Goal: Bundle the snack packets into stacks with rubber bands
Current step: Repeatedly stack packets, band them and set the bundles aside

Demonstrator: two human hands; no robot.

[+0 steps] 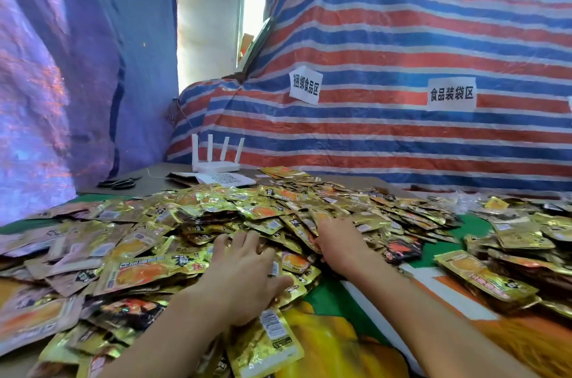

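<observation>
Snack packets (pixel 247 210) heaped loose in a wide pile across the middle of the worktop (pixel 154 179), directly under and around both hands; left hand (pixel 244 272) laid palm-down on the near slope of the heap, fingers (pixel 244 238) spread and nearly straight, pressing on the packets without curling round any, thumb out to the right against a gold one; right hand (pixel 343 244) just beside it at the pile's right edge, back upward, its fingers pushed in among the packets and hidden there, so impossible to tell whether clasping anything or merely resting. Mostly flat gold foil sachets with an orange picture, black lettering and a white barcode patch on the back; paler, brownish ones toward the left; a few dark ones with red print, among them a dark packet (pixel 402 249) lying just right of the right hand; all overlapping at every angle. Off to the right a smaller spread (pixel 510 238) of the same gold sachets, parted from the main heap by a strip of green and orange printed sheet (pixel 340 294). Behind the pile a white router (pixel 216 160) with four upright antennas; in front of it a white card (pixel 226 179) with a printed code; black scissors (pixel 120 182) at the far left; beyond, a red, white and blue striped tarpaulin (pixel 402 37) bearing two paper signs (pixel 305 85).
</observation>
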